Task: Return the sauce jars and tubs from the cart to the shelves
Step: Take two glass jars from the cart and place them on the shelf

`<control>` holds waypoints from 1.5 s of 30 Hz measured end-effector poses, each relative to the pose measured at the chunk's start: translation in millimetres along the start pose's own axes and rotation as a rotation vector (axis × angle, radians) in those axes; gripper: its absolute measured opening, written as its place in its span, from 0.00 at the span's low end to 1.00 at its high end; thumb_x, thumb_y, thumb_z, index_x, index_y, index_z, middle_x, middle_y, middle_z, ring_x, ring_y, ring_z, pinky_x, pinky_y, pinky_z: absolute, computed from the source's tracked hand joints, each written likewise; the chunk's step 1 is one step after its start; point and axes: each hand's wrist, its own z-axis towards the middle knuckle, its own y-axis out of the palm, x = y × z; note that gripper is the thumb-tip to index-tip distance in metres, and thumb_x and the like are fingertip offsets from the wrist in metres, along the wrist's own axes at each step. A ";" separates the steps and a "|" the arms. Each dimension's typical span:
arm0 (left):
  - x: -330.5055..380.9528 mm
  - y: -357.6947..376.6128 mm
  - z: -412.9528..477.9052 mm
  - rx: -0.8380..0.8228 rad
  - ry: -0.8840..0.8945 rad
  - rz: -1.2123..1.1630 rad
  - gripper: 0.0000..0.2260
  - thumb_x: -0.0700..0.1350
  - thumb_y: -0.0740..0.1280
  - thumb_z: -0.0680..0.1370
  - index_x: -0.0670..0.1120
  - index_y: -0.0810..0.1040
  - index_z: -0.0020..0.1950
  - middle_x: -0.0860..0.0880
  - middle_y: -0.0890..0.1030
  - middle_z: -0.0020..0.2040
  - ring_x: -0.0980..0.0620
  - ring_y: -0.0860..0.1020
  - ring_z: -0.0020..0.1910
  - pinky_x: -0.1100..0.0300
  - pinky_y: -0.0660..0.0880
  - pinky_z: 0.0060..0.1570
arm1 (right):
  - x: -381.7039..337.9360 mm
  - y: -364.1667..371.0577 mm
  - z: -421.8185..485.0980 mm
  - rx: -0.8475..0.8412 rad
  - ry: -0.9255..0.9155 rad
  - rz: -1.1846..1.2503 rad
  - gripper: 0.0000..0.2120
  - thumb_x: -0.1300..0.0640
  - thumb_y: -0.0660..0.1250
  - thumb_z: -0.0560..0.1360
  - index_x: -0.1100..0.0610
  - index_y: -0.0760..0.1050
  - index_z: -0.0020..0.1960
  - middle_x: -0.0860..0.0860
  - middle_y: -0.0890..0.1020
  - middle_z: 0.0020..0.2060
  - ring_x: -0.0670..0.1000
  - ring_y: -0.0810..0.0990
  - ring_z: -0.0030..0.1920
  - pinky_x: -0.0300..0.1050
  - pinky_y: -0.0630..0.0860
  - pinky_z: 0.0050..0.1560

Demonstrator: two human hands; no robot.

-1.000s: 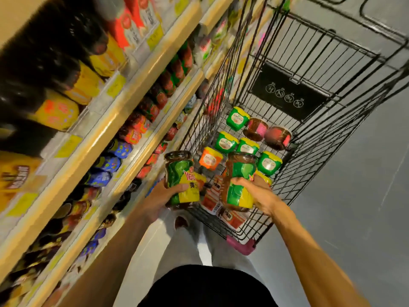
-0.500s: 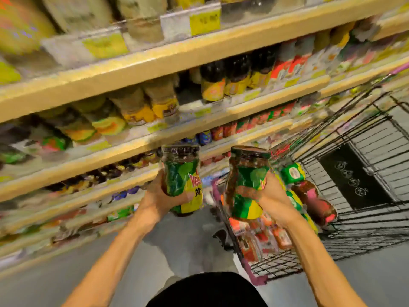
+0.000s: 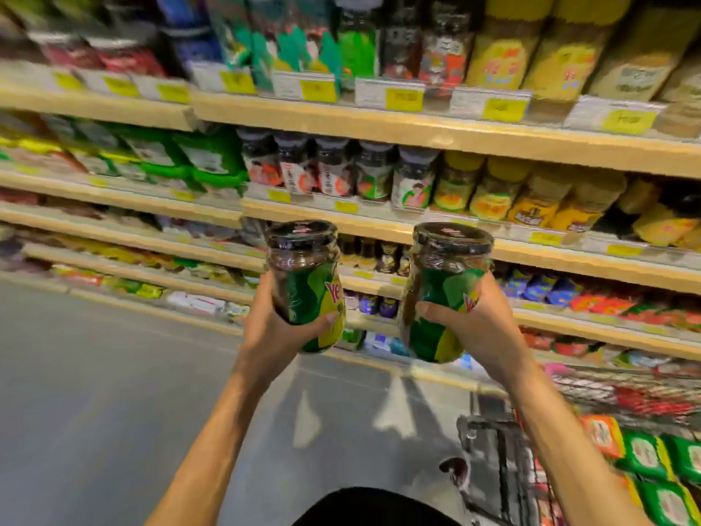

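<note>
I hold two glass sauce jars with dark lids and green-and-yellow labels, upright at chest height in front of the shelves. My left hand (image 3: 278, 328) grips the left jar (image 3: 305, 282) from below and behind. My right hand (image 3: 476, 328) grips the right jar (image 3: 442, 294) around its lower half. The wire cart (image 3: 504, 484) sits at the lower right, with green-lidded tubs (image 3: 652, 461) and an orange tub (image 3: 603, 438) inside it. Both jars are level with a shelf (image 3: 417, 222) that carries a row of dark-lidded jars (image 3: 337, 168).
Wooden shelves packed with jars, bottles and packets fill the upper view, with yellow price tags (image 3: 404, 98) along their edges. Grey floor (image 3: 95, 392) spreads at the lower left. The view is blurred by motion.
I have turned from the cart to face the shelves. Both jars rose and moved further apart, still held in my hands. The cart slid to the lower right.
</note>
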 end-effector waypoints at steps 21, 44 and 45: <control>-20.0 -310.3 -15.9 0.753 -0.029 -0.003 0.42 0.62 0.80 0.55 0.56 0.70 0.65 0.56 0.80 0.60 0.55 0.79 0.58 0.54 0.80 0.55 | -193.7 328.6 58.7 -0.513 -0.349 -0.031 0.35 0.51 0.83 0.61 0.43 0.69 0.62 0.41 0.80 0.55 0.46 0.79 0.56 0.52 0.77 0.60; -59.7 -615.7 134.3 0.621 0.054 -0.042 0.37 0.53 0.82 0.57 0.53 0.71 0.63 0.56 0.81 0.56 0.59 0.81 0.53 0.63 0.78 0.48 | -321.9 629.8 120.6 -0.344 -0.339 -0.008 0.41 0.44 0.82 0.57 0.47 0.69 0.65 0.42 0.80 0.59 0.43 0.79 0.59 0.51 0.76 0.64; -61.4 -632.4 140.7 0.598 0.053 -0.037 0.39 0.56 0.84 0.57 0.53 0.71 0.62 0.56 0.81 0.56 0.58 0.81 0.54 0.61 0.78 0.49 | -327.5 641.4 119.3 -0.321 -0.332 -0.011 0.39 0.48 0.83 0.60 0.47 0.68 0.65 0.43 0.80 0.58 0.43 0.79 0.58 0.51 0.76 0.64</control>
